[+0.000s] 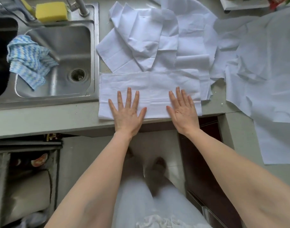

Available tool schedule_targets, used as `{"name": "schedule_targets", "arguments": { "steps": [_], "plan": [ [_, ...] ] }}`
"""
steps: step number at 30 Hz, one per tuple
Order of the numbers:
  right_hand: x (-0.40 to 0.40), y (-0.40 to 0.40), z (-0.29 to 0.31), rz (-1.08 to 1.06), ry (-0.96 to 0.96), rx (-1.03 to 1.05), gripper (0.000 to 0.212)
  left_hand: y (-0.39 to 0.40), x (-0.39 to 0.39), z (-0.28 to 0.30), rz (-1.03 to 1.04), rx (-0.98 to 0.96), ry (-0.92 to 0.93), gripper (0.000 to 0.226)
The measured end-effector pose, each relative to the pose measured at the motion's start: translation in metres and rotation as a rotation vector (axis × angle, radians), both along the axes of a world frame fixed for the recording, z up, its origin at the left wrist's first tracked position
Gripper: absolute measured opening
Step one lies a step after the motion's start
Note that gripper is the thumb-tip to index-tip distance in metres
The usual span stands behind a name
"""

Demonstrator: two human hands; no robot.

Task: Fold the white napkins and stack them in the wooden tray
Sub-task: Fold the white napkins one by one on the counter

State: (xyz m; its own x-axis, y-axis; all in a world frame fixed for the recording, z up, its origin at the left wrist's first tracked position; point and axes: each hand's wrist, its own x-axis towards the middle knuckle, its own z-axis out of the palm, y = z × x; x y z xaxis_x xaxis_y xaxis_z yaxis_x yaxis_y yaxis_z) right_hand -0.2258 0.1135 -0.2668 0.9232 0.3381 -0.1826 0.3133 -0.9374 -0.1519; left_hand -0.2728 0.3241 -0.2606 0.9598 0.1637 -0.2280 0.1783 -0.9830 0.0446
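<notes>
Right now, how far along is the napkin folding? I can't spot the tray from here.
Early. In hand: one folded napkin lies on the counter edge, with the left hand and right hand pressing it flat with straight fingers. Left: the loose napkin pile behind it is unfolded, with more white cloth to the right. No wooden tray or finished stack is in view.

Nothing here can be read: no words, labels, brands or numbers show on anything in view.
</notes>
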Motion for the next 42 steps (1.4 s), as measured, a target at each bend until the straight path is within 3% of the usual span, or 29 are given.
{"name": "schedule_targets", "arguments": {
  "steps": [4,7,11,18,24,29,38,40,42],
  "plan": [
    [0.004,-0.042,0.005,0.045,0.038,-0.009,0.057,-0.008,0.001,0.012,0.117,-0.074,0.088,0.074],
    [0.004,-0.043,0.017,-0.003,0.091,0.142,0.062,-0.027,0.013,0.031,0.314,-0.224,0.134,0.082],
    [0.004,-0.038,0.041,-0.459,-0.025,0.598,0.057,-0.056,0.024,0.046,-0.059,-0.253,0.012,0.063],
    [0.037,-0.044,0.063,-0.792,0.383,0.823,0.043,-0.06,0.002,0.03,-0.142,-0.367,0.156,0.085],
    [0.047,-0.046,0.065,-0.737,0.454,0.937,0.01,-0.059,0.0,0.028,-0.138,-0.417,0.186,0.091],
    [0.034,-0.056,0.069,-0.657,0.384,0.829,0.022,-0.057,-0.003,0.025,-0.185,-0.408,0.158,0.09],
    [-0.019,-0.088,0.071,-0.89,0.304,0.882,0.023,-0.078,0.013,0.014,-0.494,-0.228,0.082,0.094],
    [-0.015,-0.078,0.086,-0.892,0.271,0.917,0.017,-0.074,0.012,0.02,-0.469,-0.296,0.064,0.092],
    [-0.008,-0.065,0.1,-0.878,0.258,0.957,0.013,-0.077,-0.003,0.028,-0.37,-0.469,-0.071,0.091]
  ]
}}
